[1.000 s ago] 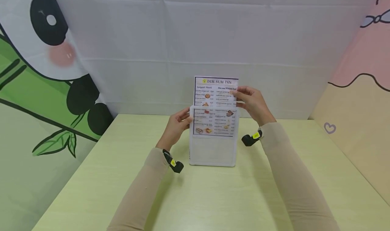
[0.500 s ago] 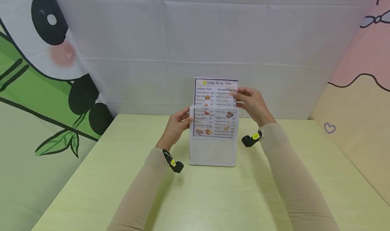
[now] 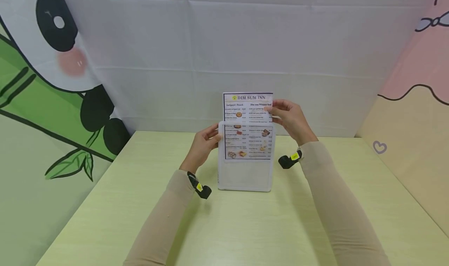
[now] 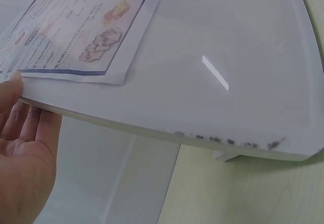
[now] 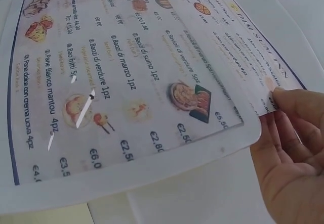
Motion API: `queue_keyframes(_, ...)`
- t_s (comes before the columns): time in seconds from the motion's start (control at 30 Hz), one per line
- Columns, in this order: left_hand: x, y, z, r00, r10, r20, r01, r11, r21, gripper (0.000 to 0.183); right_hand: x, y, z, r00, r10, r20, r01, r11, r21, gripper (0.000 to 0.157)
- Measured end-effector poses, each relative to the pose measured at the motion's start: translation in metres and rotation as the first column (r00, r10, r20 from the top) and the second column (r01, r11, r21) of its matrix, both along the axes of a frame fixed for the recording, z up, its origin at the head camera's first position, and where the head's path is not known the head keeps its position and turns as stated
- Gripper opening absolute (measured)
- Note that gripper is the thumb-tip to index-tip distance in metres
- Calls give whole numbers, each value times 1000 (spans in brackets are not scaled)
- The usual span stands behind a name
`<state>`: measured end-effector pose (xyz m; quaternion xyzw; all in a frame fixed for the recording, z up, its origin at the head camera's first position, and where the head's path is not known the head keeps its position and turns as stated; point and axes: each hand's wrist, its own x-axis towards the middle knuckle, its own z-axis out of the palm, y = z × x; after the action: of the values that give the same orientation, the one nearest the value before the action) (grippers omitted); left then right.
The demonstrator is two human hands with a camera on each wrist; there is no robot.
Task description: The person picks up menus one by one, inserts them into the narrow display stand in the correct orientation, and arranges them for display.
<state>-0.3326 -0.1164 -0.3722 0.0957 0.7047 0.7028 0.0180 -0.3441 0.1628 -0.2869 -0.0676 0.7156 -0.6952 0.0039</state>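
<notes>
A printed menu sheet [image 3: 247,107] headed "DIM SUM INN" stands partly inside a clear, white-edged sign holder [image 3: 245,177]. Its top part sticks out above the holder, and its lower border shows through the clear front, above the holder's bottom. My left hand [image 3: 200,147] grips the holder's left edge near the top, thumb in front and fingers behind. With thumb and fingers, my right hand [image 3: 294,120] pinches the sheet's right edge just above the holder. In the left wrist view, dark smudges mark the holder's side edge [image 4: 228,142].
The holder stands upright on a pale yellow-green wood-look table [image 3: 140,203]. Behind it hangs a white creased backdrop [image 3: 245,40]. Cartoon-printed panels flank the table on the left [image 3: 38,141] and right [image 3: 414,114].
The menu sheet has slid a little farther down into the holder, and its lower part has shifted slightly right. My right hand has barely moved; the left hand and holder look unmoved.
</notes>
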Motion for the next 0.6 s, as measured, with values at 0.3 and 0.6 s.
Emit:
queue_keyframes(0.3, 0, 0, -1, 1000, 5, -9, -5, 1000, -7, 50, 0, 1, 3, 1000, -7, -10, 7, 1000, -18, 47)
queue_keyframes(0.6, -1, 1, -2, 1000, 3, -18, -3, 1000, 0, 49, -2, 3, 5, 999, -46, -6, 46, 999, 29, 42)
